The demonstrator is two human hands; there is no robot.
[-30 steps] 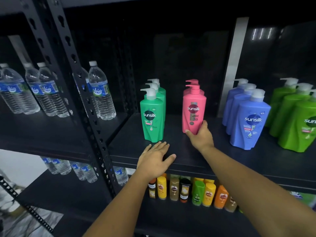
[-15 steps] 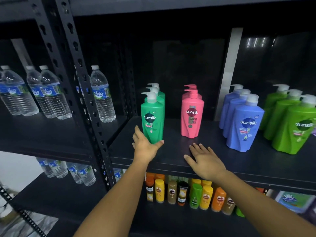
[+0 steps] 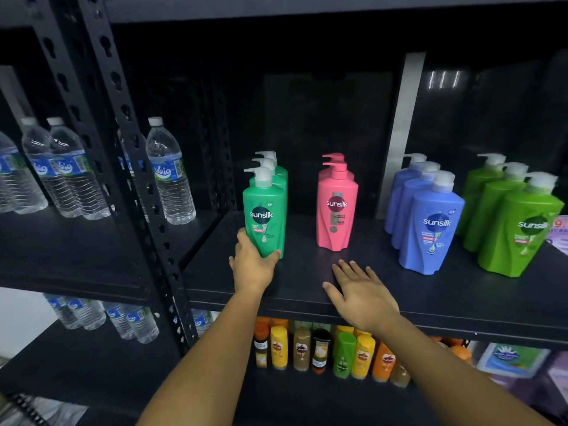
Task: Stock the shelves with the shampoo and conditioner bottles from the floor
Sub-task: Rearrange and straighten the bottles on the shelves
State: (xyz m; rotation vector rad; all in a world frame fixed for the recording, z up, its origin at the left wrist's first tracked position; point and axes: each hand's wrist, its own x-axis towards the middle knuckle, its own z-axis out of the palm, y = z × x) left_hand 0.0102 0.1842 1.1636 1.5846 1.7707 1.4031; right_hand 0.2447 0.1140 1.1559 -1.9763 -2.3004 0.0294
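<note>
Rows of pump bottles stand on the black shelf [image 3: 307,290]: teal green ones at the left, pink ones [image 3: 337,210] in the middle, blue ones [image 3: 430,222] and lime green ones [image 3: 516,229] to the right. My left hand [image 3: 252,265] grips the base of the front teal green bottle [image 3: 265,216], thumb on its right side and fingers round its left. My right hand [image 3: 359,290] lies flat on the shelf in front of the pink bottles, fingers straight, holding nothing.
A black slotted upright post [image 3: 135,167] separates this shelf from the bay on the left holding water bottles [image 3: 169,173]. Small yellow, orange and green bottles [image 3: 322,348] fill the shelf below. Bare shelf lies between the teal and pink rows.
My right hand let go of the front pink bottle and came back to lie flat on the shelf. My left hand moved forward from the shelf and took hold of the front teal green bottle.
</note>
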